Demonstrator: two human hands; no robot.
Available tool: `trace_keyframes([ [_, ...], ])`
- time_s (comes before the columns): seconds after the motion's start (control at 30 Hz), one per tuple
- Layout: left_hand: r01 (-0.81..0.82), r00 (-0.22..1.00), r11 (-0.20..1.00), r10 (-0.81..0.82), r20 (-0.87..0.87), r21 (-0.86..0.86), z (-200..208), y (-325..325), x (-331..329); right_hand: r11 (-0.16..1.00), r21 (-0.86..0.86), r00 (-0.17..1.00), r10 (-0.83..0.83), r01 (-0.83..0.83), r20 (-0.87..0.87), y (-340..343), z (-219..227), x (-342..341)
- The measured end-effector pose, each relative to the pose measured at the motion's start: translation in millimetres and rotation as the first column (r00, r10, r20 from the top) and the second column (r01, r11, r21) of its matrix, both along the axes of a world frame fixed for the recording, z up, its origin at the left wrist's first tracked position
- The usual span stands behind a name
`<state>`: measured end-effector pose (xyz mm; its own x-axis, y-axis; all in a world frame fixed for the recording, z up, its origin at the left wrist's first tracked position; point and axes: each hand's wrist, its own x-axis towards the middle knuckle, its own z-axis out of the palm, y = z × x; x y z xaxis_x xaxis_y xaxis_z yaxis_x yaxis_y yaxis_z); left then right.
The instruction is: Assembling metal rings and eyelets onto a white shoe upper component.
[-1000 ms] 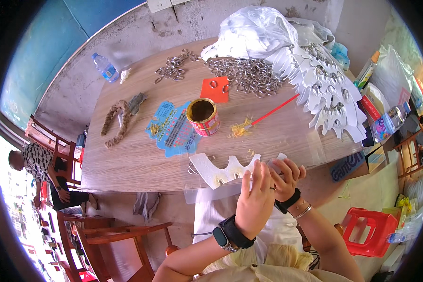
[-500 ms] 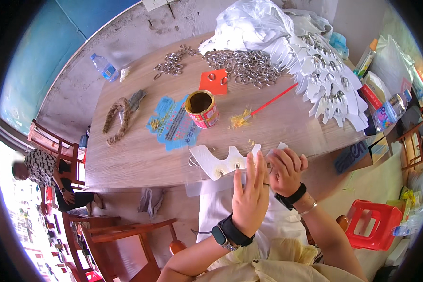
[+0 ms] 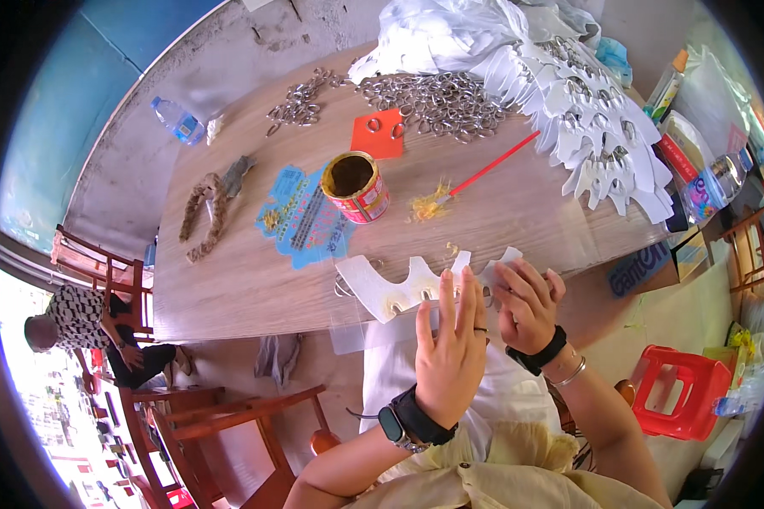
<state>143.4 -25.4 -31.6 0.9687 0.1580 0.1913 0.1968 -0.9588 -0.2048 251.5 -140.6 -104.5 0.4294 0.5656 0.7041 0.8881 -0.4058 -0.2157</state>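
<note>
A white scalloped strip with rounded notches lies along the table's near edge, on a clear sheet. My left hand rests flat over its middle, fingers stretched out and slightly apart. At the strip's right end, my right hand is closed with bent fingers, their tips at the strip. Whatever the right fingers hold, if anything, is hidden. A metal ring shows at the strip's left end. Beyond the strip stand an open tin and a red stick with its tip in yellowish glue-like residue.
Metal rings are heaped at the back, beside an orange-red card. White scalloped pieces with rings overlap at the right. A blue sheet and a brown fuzzy loop lie left. A red stool stands right; a person sits left.
The view has shifted slightly, so the table things sit a little further left and up. My right fingers have spread a bit at the strip's end; my left hand stays flat on it.
</note>
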Motion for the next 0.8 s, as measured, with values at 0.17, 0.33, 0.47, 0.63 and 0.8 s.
trace_keyframes([
  [0.17, -0.002, 1.0, 0.974, 0.007, 0.019, -0.228, 11.0, 4.5, 0.4, 0.995, 0.084, 0.998, -0.06, 0.059, 0.004, 14.5, -9.8, -0.1],
  [0.33, -0.016, 1.0, 0.92, 0.013, -0.01, -0.392, 27.0, 8.7, 1.2, 0.977, 0.176, 0.992, -0.124, 0.12, 0.01, 25.4, -10.8, -1.1],
  [0.47, -0.03, 0.997, 0.917, 0.053, 0.049, -0.397, 27.3, 7.6, 4.4, 0.974, 0.2, 0.994, -0.11, 0.108, 0.002, 26.1, -9.5, -0.3],
  [0.63, 0.013, 0.999, 0.928, 0.007, 0.054, -0.373, 19.5, 11.2, 7.0, 0.972, 0.217, 0.996, -0.091, 0.093, -0.02, 26.2, -10.0, 0.2],
  [0.8, 0.039, 0.998, 0.94, -0.02, 0.061, -0.34, 16.6, 14.5, 7.8, 0.986, 0.132, 0.993, -0.097, 0.104, -0.063, 21.3, -2.9, -6.9],
])
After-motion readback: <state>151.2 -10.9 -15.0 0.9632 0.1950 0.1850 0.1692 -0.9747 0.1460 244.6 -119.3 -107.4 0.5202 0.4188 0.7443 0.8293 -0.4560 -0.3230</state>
